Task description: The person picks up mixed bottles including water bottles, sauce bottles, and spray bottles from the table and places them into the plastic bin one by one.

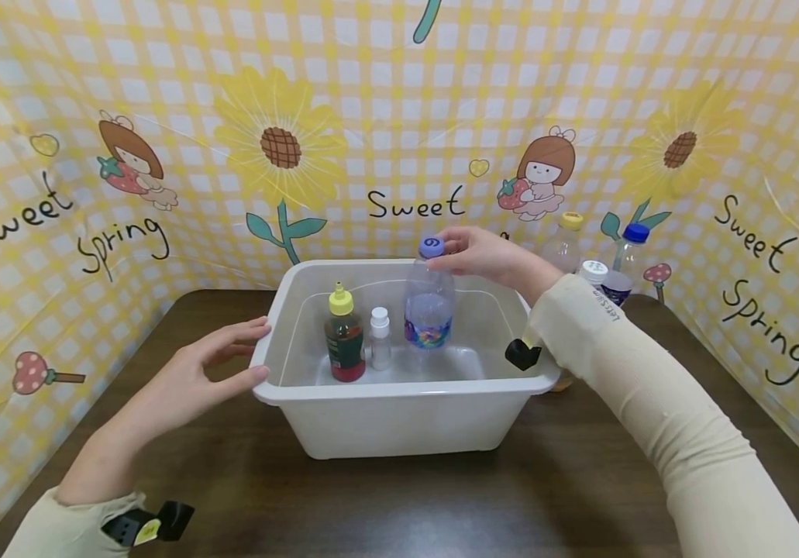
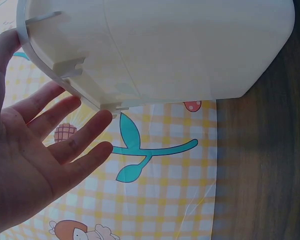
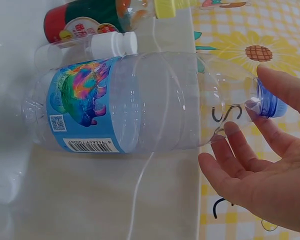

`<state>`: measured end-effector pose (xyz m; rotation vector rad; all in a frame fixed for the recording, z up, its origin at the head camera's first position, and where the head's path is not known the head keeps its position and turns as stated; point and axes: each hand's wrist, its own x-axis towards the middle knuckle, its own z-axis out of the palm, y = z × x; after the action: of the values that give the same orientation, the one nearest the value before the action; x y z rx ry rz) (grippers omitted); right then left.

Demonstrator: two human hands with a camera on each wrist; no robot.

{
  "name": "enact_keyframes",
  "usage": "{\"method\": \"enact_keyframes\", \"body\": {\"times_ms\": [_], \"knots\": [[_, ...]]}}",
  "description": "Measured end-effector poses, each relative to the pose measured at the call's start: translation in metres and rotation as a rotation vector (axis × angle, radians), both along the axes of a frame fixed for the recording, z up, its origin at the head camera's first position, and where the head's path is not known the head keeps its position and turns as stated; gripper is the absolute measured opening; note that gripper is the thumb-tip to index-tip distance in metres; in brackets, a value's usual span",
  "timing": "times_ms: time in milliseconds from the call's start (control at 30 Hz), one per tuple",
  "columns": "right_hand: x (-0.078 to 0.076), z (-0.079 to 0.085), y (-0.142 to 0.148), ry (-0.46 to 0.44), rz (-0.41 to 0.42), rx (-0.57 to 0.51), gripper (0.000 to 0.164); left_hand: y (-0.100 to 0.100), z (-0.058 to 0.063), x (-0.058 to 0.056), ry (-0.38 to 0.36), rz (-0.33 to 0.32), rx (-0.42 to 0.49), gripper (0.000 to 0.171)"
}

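My right hand [image 1: 480, 254] pinches a clear plastic bottle [image 3: 165, 100] by its neck, just below the purple-blue cap. The bottle hangs upright inside a white plastic basin [image 1: 399, 422], its colourful blue label low on the body. To its left in the basin stand a small clear bottle with a white cap [image 1: 380, 345] and a sauce bottle [image 1: 346, 345] with a yellow pointed cap and red base. At the basin's left rim is my left hand [image 1: 193, 377], fingers fairly straight; in the left wrist view, fingertips [image 2: 102, 120] touch the rim from outside.
Beyond the basin's right side stand a yellow-capped bottle [image 1: 566, 246], a white-capped bottle [image 1: 594, 271] and a blue-capped bottle [image 1: 625, 267], partly behind my right sleeve. The basin sits on a dark wooden table [image 1: 246, 473]. A yellow checked cloth [image 1: 385, 101] surrounds the table.
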<state>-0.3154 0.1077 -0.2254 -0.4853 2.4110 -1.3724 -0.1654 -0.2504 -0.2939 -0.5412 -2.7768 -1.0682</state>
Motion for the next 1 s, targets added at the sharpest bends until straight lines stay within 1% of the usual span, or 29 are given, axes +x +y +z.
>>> {"method": "enact_keyframes", "body": {"times_ms": [267, 467, 633, 1000], "knots": [[-0.005, -0.008, -0.003, -0.030, 0.008, 0.024, 0.030, 0.000, 0.001, 0.000, 0.023, -0.011, 0.002, 0.048], [-0.006, -0.014, -0.004, -0.033, 0.026, 0.044, 0.028, 0.000, 0.001, 0.000, 0.023, -0.010, -0.001, 0.048], [-0.005, -0.015, -0.005, -0.025, 0.030, 0.072, 0.031, 0.000, 0.001, 0.000, 0.017, -0.013, 0.003, 0.049], [-0.005, -0.016, -0.006, -0.053, 0.039, 0.113, 0.039, 0.000, 0.001, 0.000, 0.008, -0.008, 0.003, 0.049]]}}
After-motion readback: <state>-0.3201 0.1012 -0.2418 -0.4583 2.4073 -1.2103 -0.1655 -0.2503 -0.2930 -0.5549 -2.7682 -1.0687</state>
